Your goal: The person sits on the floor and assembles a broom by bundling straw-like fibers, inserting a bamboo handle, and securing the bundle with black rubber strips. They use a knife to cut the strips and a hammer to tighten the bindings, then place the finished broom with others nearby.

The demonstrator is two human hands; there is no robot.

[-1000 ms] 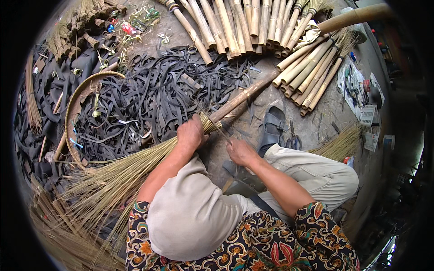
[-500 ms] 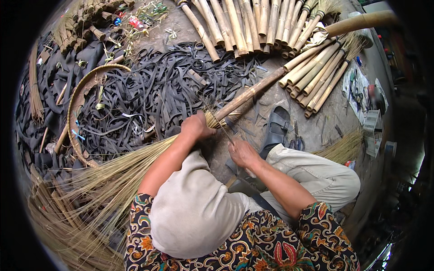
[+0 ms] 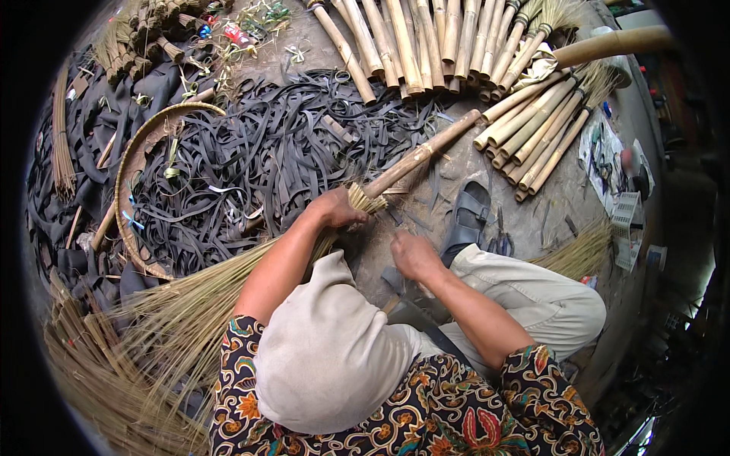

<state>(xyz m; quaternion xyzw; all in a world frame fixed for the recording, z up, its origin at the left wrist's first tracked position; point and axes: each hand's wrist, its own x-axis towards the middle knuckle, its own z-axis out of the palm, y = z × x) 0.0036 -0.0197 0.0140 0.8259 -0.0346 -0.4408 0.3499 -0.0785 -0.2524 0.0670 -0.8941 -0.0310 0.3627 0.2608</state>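
My left hand (image 3: 339,208) is closed around a thick bundle of thin, straw-coloured broom sticks (image 3: 217,285), just behind its blunt end. The loose ends fan out to the lower left, past my left forearm. A bamboo pole (image 3: 426,152) lies on the ground, its near end close to the blunt end of the bundle. My right hand (image 3: 417,255) is closed a little to the right of the bundle, apart from it. The long thin blade in it is smeared by motion and barely shows now.
Black rubber strips (image 3: 266,152) are heaped on the left beside a curved basket rim (image 3: 125,190). Bamboo-handled brooms (image 3: 426,45) lie in a row at the back, with more (image 3: 540,129) at right. A dark sandal (image 3: 467,216) and scissors (image 3: 499,239) are beside my right knee.
The blade lay across the bundle's blunt end before; it has come away from there. My right hand has shifted slightly right and down. My left hand still grips the bundle.
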